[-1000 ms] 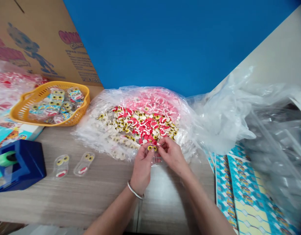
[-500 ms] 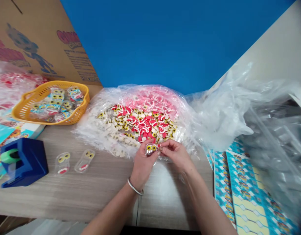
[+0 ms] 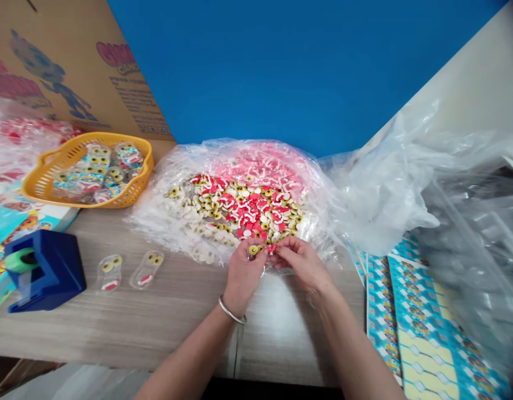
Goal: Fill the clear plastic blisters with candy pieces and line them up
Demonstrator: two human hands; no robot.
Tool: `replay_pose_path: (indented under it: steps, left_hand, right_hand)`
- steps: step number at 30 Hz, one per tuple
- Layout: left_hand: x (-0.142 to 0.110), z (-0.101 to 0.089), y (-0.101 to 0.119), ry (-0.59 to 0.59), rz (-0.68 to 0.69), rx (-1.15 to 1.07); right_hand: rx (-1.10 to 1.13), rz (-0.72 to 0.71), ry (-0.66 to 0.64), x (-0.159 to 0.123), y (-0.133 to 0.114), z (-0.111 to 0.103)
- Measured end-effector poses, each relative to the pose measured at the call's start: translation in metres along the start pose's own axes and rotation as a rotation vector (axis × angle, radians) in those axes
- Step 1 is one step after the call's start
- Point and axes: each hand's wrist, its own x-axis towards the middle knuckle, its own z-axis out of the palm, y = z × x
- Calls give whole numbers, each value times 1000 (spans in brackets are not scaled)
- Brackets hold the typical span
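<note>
My left hand [image 3: 245, 268] is closed on a small clear plastic blister [image 3: 252, 251] that has yellow eye candies in it. Close beside it, my right hand [image 3: 300, 260] pinches a red and white mouth-shaped candy [image 3: 272, 249] between thumb and forefinger. The fingertips of both hands nearly meet, and part of the blister is hidden by them. Just beyond my hands lies an open clear bag [image 3: 173, 222] of loose candies [image 3: 248, 208], yellow eyes and red mouths mixed. On the table to the left lie two filled blisters [image 3: 110, 273] [image 3: 147, 270], each with two eyes and a mouth.
A yellow basket [image 3: 135, 191] of packed blisters stands at the left, behind a blue tape dispenser [image 3: 51, 269]. Printed card sheets [image 3: 423, 328] lie at the right under clear plastic trays [image 3: 477, 239]. A cardboard box [image 3: 85, 61] and a blue panel [image 3: 298, 66] rise behind.
My right hand has brought the red mouth candy slightly left, against the left fingertips. Left fingers now cover more of the blister. The view has shifted a little.
</note>
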Motion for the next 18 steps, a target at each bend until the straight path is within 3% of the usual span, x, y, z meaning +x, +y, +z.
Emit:
replay_pose_path:
  steps: [8,14,18]
  left_hand:
    - [-3,11,2,12,-36,-176]
    - [-4,7,-1,-5,39,-46]
    - [-6,9,2,-20,-27,-206]
  right_hand:
    - [89,-12,78,-2,7,4]
    - [-29,-174,28,-4,13,5]
    - [7,-172,-18,-2,15,0]
